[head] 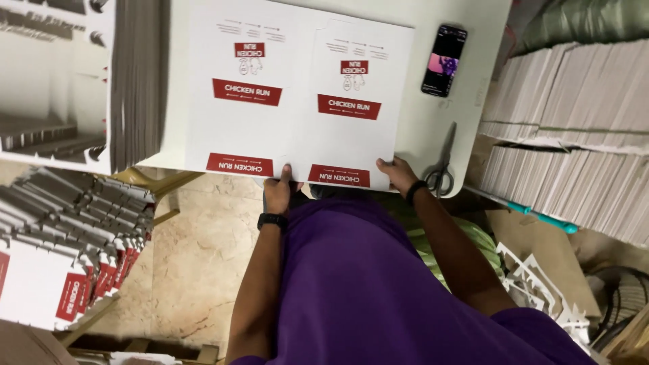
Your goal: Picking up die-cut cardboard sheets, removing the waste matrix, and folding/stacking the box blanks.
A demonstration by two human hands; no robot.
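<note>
A flat white cardboard box blank (297,94) with red printed panels lies on a white table (439,128). My left hand (279,191), with a black wristband, grips the blank's near edge from below. My right hand (397,174), also with a dark wristband, holds the same near edge further right, thumb on top. Both arms reach up from my purple shirt.
A black phone (444,60) and grey scissors (442,169) lie on the table's right side. Tall stacks of flat white blanks stand at the right (574,122) and upper left (67,81). More printed blanks (74,270) are piled lower left above a marble floor (196,270).
</note>
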